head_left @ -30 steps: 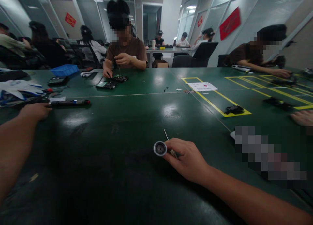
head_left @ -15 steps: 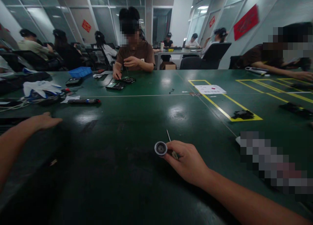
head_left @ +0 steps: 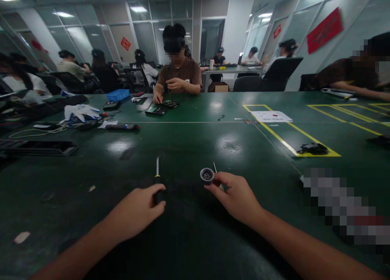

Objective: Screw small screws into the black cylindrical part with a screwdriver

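Head view: the left grip has come in from the left and now grasps a screwdriver, near the right grip and its round metal part.

Half a second ago the left grip was over the far left of the worktop, no screwdriver visible; now the shaft points away from the wearer. The right grip, little changed, pinches the round part, hollow face showing, with a thin rod just behind it. Both hands seem fully occupied, tool and part apart. Left of the left grip lies a black tray; beyond the right grip, a dark assembly. Farther beyond the left grip are white gloves, then a co-worker.
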`<state>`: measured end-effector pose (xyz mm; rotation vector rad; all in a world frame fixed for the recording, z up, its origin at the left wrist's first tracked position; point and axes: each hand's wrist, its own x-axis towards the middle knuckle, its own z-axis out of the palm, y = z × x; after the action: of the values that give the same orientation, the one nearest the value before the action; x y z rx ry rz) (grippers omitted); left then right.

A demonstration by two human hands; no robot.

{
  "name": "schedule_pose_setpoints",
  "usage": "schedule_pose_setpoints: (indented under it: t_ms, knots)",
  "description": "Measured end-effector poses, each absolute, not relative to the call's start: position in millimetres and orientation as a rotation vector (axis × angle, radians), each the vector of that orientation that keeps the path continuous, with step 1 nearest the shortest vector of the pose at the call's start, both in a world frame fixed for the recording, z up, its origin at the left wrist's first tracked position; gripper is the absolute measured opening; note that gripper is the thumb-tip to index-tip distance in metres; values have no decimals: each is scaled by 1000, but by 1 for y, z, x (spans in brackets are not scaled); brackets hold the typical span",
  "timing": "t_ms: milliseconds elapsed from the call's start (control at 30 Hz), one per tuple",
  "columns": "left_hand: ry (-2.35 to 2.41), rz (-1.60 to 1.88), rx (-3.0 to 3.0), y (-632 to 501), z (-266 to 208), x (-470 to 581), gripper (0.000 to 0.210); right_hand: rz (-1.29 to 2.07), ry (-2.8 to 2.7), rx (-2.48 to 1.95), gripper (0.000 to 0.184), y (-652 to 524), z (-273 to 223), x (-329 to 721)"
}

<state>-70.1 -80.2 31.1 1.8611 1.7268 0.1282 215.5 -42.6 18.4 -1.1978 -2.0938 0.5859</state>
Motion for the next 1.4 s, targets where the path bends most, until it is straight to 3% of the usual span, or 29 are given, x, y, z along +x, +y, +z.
schedule_pose_setpoints:
  t_ms: [267,600,733,833,933,1067,1267,1400]
  knots:
    - [1366,250,2194,-72,23,30,39,626,-1890,-1244,12,-41,16,221]
    - [1278,384,2257,-73,23,35,39,625,-1845,-1260,14,-40,13,223]
    - [1464,736,2079,-65,37,27,41,571,-1915,-1192,15,-43,15,222]
    - [1264,1041,2032,-54,34,28,54,483,-2032,-1080,18,-44,14,218]
    - [959,1077,2027,-49,27,30,40,412,-2104,-987,17,-45,14,215]
    - [1004,1157,1893,-46,22,27,25,374,-2116,-1100,16,-48,15,212]
    - [1275,1240,1791,-29,11,9,22,302,-2700,-955,47,-52,16,212]
    - [1276,1200,1814,-25,6,4,25,266,-2793,-981,47,-49,15,214]
